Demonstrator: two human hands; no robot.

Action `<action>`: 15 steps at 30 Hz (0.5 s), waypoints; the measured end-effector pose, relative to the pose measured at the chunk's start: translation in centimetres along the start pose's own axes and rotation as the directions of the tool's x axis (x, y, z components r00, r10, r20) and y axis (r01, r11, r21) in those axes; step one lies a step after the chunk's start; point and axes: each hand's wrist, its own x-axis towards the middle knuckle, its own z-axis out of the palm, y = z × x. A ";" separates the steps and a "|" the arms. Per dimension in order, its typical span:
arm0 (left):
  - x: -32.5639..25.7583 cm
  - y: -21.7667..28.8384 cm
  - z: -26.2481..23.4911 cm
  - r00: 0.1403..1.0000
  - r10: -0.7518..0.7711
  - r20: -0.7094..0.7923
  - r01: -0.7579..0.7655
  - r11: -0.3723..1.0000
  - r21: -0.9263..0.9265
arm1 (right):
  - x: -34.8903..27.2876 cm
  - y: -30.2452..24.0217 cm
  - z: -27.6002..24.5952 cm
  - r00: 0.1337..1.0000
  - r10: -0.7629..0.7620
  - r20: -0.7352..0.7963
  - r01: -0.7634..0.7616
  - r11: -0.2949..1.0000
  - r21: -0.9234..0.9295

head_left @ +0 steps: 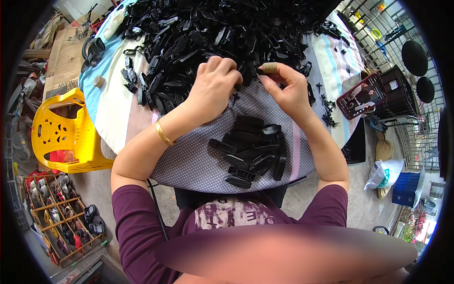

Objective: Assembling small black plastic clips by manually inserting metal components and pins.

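Note:
A large heap of black plastic parts [189,40] covers the far half of the table. My left hand [215,87], with a gold bangle at the wrist, is at the heap's near edge. Its fingers are curled closed, and what they hold is hidden, though something dark shows under the fingertips. My right hand [289,90] pinches a small black plastic piece [259,71] between thumb and a forefinger wrapped in tan tape. Closer to me, a smaller group of black plastic clips [253,151] lies on the dotted tablecloth [198,161].
Small black pieces [327,111] are scattered right of my right hand. A phone [362,96] leans at the table's right edge. On the left stand a tape roll [98,81], a yellow plastic chair [71,137] and a wooden shoe rack [59,217]. Wire mesh [378,28] rises at far right.

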 end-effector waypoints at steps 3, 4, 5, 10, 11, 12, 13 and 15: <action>0.5 0.1 -2.1 0.947 -0.320 -0.039 0.244 0.792 -0.560 | -0.5 -0.7 0.7 0.999 0.039 0.023 -0.041 0.990 0.136; 0.4 -0.4 -1.9 0.902 -0.405 0.147 0.334 0.439 -0.834 | -0.6 -0.9 0.9 0.998 0.050 0.025 -0.054 0.979 0.195; 0.3 -0.7 -1.9 0.892 -0.399 0.213 0.346 0.295 -0.891 | -0.7 -0.7 1.2 0.999 0.025 0.027 -0.030 0.981 0.191; -0.5 0.4 -0.4 0.843 -0.391 0.368 0.323 -0.178 -0.930 | -1.2 -1.3 2.1 0.994 0.086 0.069 -0.099 0.973 0.208; -0.4 1.0 -0.5 0.830 -0.408 0.380 0.280 -0.285 -0.917 | -1.2 -1.3 2.3 0.998 0.064 0.029 -0.068 0.984 0.163; -0.4 1.4 -0.7 0.816 -0.422 0.395 0.233 -0.385 -0.893 | -1.3 -1.4 2.4 0.999 0.039 -0.010 -0.038 0.992 0.119; -0.7 1.4 -0.2 0.834 -0.424 0.353 0.238 -0.300 -0.924 | -1.3 -1.3 2.3 0.999 0.039 -0.011 -0.038 0.992 0.118; -0.9 1.4 -0.3 0.846 -0.433 0.311 0.264 -0.166 -0.950 | -1.4 -1.0 2.4 0.999 -0.009 -0.033 0.013 0.991 0.134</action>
